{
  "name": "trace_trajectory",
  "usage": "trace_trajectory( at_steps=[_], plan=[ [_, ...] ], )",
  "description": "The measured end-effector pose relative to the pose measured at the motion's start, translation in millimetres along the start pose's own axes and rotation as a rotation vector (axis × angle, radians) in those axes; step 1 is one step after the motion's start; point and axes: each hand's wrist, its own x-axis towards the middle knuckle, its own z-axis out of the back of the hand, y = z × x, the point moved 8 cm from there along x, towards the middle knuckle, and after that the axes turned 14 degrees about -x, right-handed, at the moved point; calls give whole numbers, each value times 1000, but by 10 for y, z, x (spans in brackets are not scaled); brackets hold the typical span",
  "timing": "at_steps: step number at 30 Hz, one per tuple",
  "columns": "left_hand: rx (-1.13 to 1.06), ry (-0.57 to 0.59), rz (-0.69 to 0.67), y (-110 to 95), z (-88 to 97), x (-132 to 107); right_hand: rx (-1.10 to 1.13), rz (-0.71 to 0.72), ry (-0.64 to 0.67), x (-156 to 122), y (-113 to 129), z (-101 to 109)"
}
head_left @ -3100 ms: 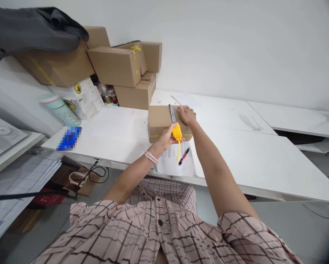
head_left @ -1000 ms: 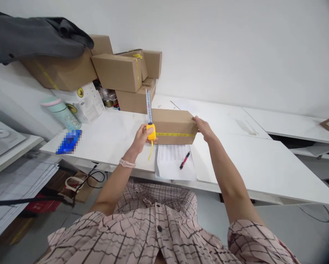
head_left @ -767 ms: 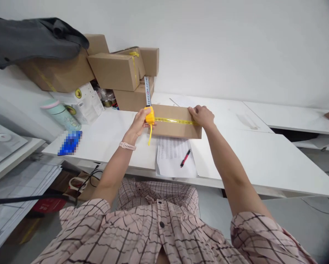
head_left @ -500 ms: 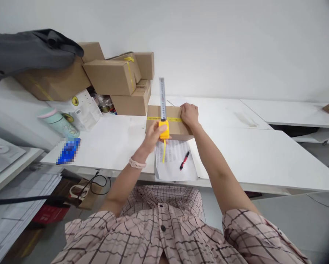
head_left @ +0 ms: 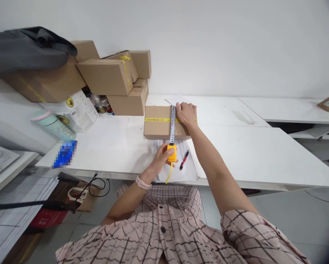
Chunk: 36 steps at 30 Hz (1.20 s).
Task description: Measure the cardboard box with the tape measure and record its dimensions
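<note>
My left hand is closed around a yellow tape measure, held just in front of a cardboard box. Its metal blade stretches away from me across the top of the box to the far edge. A yellow strap hangs from the case. My right hand grips the far right part of the box with curled fingers, close beside the blade's end; the fingertips are partly hidden. Yellow tape runs along the box top. Under the tape measure lie printed sheets with a red and black pen on them.
Stacked cardboard boxes stand at the back left, beside a white carton with avocado pictures. A mint bottle and a blurred blue item are near the left end of the white table. A wall rises behind.
My left hand has brought the tape measure toward me and slightly right, and the raised blade now lies across the box top. My right hand still holds the box.
</note>
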Motion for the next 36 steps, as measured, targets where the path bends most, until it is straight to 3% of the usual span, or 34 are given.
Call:
trace_trajectory(
  at_steps=[7,21,26,31,36],
  plan=[
    [89,0,-71,95,22,28,-16,-33,19,-3,46,16],
    [40,6,-58,146,59,52,-25,-44,25,9,50,-16],
    [19,11,-152,163,118,-37,-22,-5,14,-42,57,0],
    [157,-44,-179,436,343,-241,-27,-13,-11,-29,47,-18],
    [209,-7,-116,844,576,-321,-62,-51,-142,-209,69,76]
  ],
)
